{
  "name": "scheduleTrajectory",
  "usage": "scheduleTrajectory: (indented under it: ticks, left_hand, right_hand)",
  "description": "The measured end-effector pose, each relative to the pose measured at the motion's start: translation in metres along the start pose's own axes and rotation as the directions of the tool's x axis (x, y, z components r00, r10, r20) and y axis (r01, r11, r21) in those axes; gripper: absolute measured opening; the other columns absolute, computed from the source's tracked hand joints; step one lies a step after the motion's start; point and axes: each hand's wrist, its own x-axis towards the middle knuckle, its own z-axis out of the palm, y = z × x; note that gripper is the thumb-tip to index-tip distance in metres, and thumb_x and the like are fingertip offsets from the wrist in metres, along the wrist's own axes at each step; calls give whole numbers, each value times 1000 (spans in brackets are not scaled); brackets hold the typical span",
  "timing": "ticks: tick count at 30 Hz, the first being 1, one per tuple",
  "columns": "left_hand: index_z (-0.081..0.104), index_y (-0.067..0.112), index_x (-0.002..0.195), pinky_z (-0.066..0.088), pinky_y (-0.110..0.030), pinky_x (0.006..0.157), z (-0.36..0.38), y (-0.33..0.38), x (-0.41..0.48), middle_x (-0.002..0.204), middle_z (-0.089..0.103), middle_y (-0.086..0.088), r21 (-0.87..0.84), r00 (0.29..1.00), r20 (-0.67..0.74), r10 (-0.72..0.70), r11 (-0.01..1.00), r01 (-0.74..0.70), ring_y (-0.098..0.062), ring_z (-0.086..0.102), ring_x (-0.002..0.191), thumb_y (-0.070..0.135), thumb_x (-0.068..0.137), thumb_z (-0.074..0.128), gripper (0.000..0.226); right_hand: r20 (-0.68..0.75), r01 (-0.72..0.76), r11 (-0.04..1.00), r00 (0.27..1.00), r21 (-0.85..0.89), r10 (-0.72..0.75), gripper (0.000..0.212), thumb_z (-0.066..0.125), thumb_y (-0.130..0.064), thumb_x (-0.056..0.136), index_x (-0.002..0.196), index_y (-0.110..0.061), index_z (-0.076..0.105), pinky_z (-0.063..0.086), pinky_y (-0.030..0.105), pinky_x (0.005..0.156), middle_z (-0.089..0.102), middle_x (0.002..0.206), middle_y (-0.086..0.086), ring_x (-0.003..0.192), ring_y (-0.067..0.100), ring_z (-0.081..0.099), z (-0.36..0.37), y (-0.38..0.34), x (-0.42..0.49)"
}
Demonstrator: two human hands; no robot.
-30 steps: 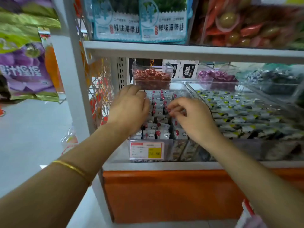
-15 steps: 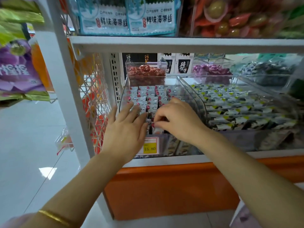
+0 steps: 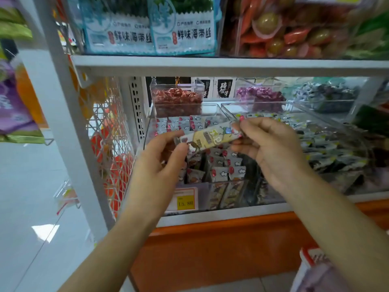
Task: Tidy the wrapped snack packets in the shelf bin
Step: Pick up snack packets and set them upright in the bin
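- A shop shelf (image 3: 210,219) on an orange base panel (image 3: 210,253) fills my view, with pale floor off to the left.
- Nearest on it sits the clear shelf bin (image 3: 237,192) with a yellow price tag (image 3: 185,200); snack packets (image 3: 223,171) stand upright in rows inside.
- My left hand (image 3: 160,165) pinches the lower left end of one long packet (image 3: 210,137); my right hand (image 3: 271,148) pinches its higher right end.
- The packet hangs above the rows, long axis crosswise between both hands; I judge it must turn upright to slot in.
- Behind stands a box of red sweets (image 3: 176,98).
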Motion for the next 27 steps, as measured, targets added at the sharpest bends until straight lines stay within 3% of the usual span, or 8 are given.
scheduleTrajectory:
  ticks: [2, 6, 12, 16, 18, 21, 23, 27]
  left_hand:
    - [65, 29, 102, 50, -22, 53, -2, 0, 3, 72, 64, 8, -157, 993, -12, -115, 981, 111, -10, 60, 66, 28, 92, 51, 17]
    - [65, 13, 86, 47, -20, 47, -10, 0, 5, 70, 62, -3, -415, 951, 3, -310, 865, 283, -10, 56, 56, 25, 95, 49, 22]
    - [62, 8, 76, 45, -16, 46, -13, 3, 4, 55, 54, 0, -471, 946, 48, -322, 827, 306, -8, 47, 47, 20, 96, 45, 29]
    - [63, 7, 81, 45, -13, 45, -13, 6, 3, 63, 56, 2, -605, 915, 107, -390, 705, 371, -4, 47, 48, 16, 94, 48, 23]
    - [64, 9, 78, 45, -12, 45, -13, 7, 3, 67, 56, 1, -663, 902, 123, -413, 642, 385, -3, 47, 48, 15, 92, 50, 21]
    - [66, 11, 75, 45, -12, 44, -14, 7, 4, 71, 61, 1, -660, 905, 131, -404, 646, 384, -2, 47, 48, 15, 90, 51, 22]
    - [66, 11, 75, 45, -12, 44, -14, 7, 3, 69, 62, 2, -623, 913, 136, -384, 683, 380, -2, 48, 48, 15, 90, 50, 23]
    - [72, 16, 79, 46, -13, 45, -14, 7, 2, 66, 62, 6, -573, 934, 141, -328, 742, 348, -5, 50, 50, 16, 88, 51, 24]
  right_hand:
    - [43, -106, 993, 994, 45, 104, 10, 59, -9, 88, 82, -4, 65, 54, 21, 54, 69, 70, 7, 58, 15, 66, 0, 3, -4]
    - [118, -174, 984, 979, 44, 168, 14, 66, -14, 72, 83, -5, 66, 49, 19, 44, 62, 58, -2, 49, 10, 59, -2, 4, -10]
    - [179, -369, 880, 927, 298, 328, 16, 62, -11, 66, 82, -7, 60, 41, 15, 37, 55, 50, -2, 42, 7, 50, 1, 7, -14]
    - [234, -454, 764, 891, 459, 389, 13, 60, -9, 68, 80, -8, 56, 39, 14, 35, 52, 49, -1, 40, 5, 49, 4, 11, -13]
    - [205, -423, 795, 906, 436, 370, 10, 61, -9, 71, 81, -8, 58, 40, 15, 35, 54, 51, -1, 41, 6, 50, 3, 12, -14]
    - [99, -203, 976, 976, 80, 195, 10, 58, -3, 86, 85, -11, 64, 44, 18, 40, 60, 63, 0, 46, 9, 56, 0, 16, -15]
    - [88, -84, 995, 992, -62, 89, 16, 53, -4, 92, 90, -13, 65, 47, 20, 43, 63, 77, 6, 50, 12, 60, -1, 18, -17]
    - [114, -99, 995, 989, 5, 98, 13, 52, -17, 93, 94, -10, 64, 49, 21, 46, 63, 83, 10, 56, 17, 65, 2, 16, -20]
